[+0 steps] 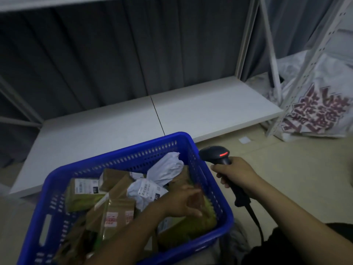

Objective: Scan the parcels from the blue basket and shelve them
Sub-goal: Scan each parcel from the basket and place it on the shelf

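A blue basket (122,155) in front of me holds several parcels: brown cardboard boxes (84,190), white plastic mailers (162,173) and a brown padded envelope (118,215). My left hand (183,202) reaches into the basket's right side, fingers spread over a yellow-green parcel (200,224); the hand is blurred and I cannot see whether it holds anything. My right hand (236,175) grips a black barcode scanner (219,155) just right of the basket, its red light on. The low white shelf (200,111) behind the basket is bare.
White metal rack posts (271,54) stand at the right end of the shelf. A white sack with purple lettering (313,111) leans behind them. A dark curtain (114,54) hangs behind the shelf. Beige floor lies to the right; the scanner cable (257,224) trails down.
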Action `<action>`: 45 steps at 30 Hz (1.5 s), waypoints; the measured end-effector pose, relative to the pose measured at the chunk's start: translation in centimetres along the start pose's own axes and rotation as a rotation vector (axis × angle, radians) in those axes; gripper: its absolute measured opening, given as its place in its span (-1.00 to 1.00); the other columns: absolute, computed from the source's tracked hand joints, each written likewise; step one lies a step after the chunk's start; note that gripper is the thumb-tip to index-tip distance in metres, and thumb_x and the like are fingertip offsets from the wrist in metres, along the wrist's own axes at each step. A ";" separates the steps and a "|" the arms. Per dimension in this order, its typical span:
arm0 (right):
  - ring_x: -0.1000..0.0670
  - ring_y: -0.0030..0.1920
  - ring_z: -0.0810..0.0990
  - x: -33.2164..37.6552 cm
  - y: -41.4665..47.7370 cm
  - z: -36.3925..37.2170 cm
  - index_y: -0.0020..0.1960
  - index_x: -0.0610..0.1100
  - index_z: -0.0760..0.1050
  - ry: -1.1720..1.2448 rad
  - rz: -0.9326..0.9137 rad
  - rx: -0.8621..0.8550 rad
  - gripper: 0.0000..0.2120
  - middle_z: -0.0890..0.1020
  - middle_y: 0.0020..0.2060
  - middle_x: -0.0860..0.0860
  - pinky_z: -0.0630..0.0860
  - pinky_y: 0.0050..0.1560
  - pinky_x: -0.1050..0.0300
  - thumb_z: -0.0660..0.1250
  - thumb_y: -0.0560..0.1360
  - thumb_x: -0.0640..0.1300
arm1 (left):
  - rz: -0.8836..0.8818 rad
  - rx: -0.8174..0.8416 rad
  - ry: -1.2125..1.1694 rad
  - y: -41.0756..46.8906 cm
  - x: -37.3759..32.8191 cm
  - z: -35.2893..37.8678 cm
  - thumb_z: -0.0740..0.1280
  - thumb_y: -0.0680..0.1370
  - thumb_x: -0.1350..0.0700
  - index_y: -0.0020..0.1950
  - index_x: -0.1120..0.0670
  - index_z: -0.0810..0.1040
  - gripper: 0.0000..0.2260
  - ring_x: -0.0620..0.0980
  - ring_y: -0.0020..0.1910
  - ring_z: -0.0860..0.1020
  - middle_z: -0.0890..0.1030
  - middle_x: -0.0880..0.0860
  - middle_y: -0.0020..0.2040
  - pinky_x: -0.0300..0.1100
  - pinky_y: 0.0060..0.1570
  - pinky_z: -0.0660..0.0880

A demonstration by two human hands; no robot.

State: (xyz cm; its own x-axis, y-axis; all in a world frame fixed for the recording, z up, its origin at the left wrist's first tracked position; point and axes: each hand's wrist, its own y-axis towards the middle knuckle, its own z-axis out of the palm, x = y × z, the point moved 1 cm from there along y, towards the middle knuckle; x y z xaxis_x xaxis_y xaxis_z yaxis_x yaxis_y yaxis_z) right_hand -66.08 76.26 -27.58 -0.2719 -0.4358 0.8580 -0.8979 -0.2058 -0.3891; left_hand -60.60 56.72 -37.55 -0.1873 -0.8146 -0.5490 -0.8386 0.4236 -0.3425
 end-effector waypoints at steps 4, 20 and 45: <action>-0.01 -0.44 0.57 -1.3 0.6 -0.8 -0.09 -0.24 0.56 -0.038 0.028 -0.021 -0.86 0.64 -0.32 -0.13 0.50 -0.38 0.14 0.42 0.46 -0.17 | 0.009 0.081 0.026 2.1 1.2 2.4 0.34 0.38 -0.36 0.51 -0.22 0.18 -0.25 0.01 0.52 0.14 0.17 0.01 0.55 0.05 0.47 0.17; -0.08 -0.36 0.60 -2.6 1.2 0.1 -0.05 -0.27 0.57 -0.086 0.021 0.017 -0.80 0.67 -0.23 -0.26 0.57 -0.33 0.09 0.43 0.45 -0.13 | -0.243 -0.433 -0.006 1.5 6.1 0.4 0.03 0.49 -0.33 0.37 -0.13 0.43 -0.45 0.04 0.46 0.29 0.26 0.00 0.51 -0.05 0.31 0.39; -0.12 -0.32 0.65 4.2 -0.3 11.8 -0.08 -0.18 0.59 0.529 0.037 0.236 -0.86 0.68 -0.23 -0.17 0.61 -0.37 0.12 0.39 0.52 -0.09 | -0.395 -0.737 -0.498 -19.1 3.2 -8.3 0.55 0.29 -0.19 0.35 -0.36 0.18 -0.24 -0.06 0.29 0.45 0.42 -0.12 0.34 -0.02 0.17 0.55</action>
State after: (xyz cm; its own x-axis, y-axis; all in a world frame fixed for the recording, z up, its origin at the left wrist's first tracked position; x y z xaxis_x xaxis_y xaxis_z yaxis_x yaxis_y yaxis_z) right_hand -62.87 64.13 -27.79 -0.4921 0.0382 0.8697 -0.7997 -0.4147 -0.4343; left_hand -49.45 42.73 -26.41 0.2718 -0.5122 -0.8147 -0.9363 -0.3365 -0.1008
